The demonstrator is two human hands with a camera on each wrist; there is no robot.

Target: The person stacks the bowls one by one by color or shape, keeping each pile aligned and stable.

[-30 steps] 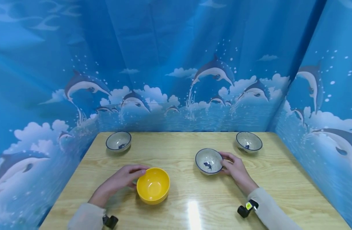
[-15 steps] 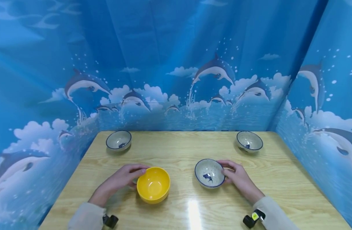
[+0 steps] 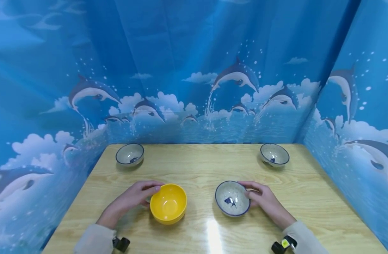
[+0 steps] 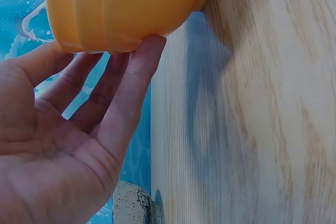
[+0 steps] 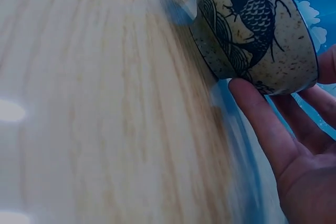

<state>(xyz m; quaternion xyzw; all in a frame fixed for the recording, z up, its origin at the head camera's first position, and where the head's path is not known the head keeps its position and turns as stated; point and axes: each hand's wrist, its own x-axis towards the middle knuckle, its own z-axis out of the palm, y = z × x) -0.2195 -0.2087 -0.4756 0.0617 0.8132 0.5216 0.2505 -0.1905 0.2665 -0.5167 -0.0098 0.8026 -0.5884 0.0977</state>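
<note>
In the head view, a yellow bowl (image 3: 169,204) is left of the table's middle, mouth up. My left hand (image 3: 133,198) holds it from the left, the thumb at the rim; the left wrist view shows fingers (image 4: 142,72) against its outer side. To the right, my right hand (image 3: 265,201) grips a grey speckled bowl (image 3: 232,199) with a blue rim and a fish painted inside. The right wrist view shows a dark fish on this bowl's (image 5: 257,30) outer wall, fingertips near the foot. Whether its foot touches the table cannot be told.
Similar grey bowls stand at the far left (image 3: 129,154) and far right (image 3: 274,154) of the wooden table (image 3: 194,165). A blue dolphin-print curtain (image 3: 181,70) hangs behind the table and along its sides. Glare (image 3: 214,236) shines near the front.
My right hand has brought the grey bowl nearer to me, down in the head view, to about level with the yellow bowl. My left hand and the yellow bowl have stayed in place.
</note>
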